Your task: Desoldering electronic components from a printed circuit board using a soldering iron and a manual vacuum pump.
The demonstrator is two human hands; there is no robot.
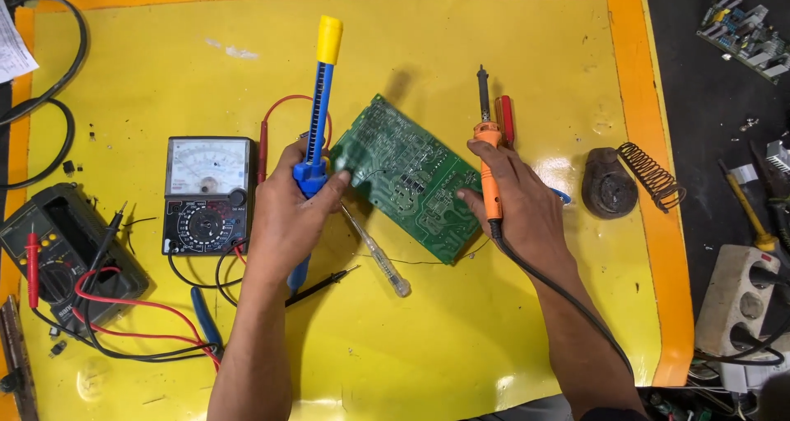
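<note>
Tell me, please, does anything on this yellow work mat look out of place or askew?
Mostly no. The green circuit board lies tilted, one corner under the left hand, which holds a blue desoldering pump. The right hand holds the orange soldering iron while its coil stand sits unused.
</note>
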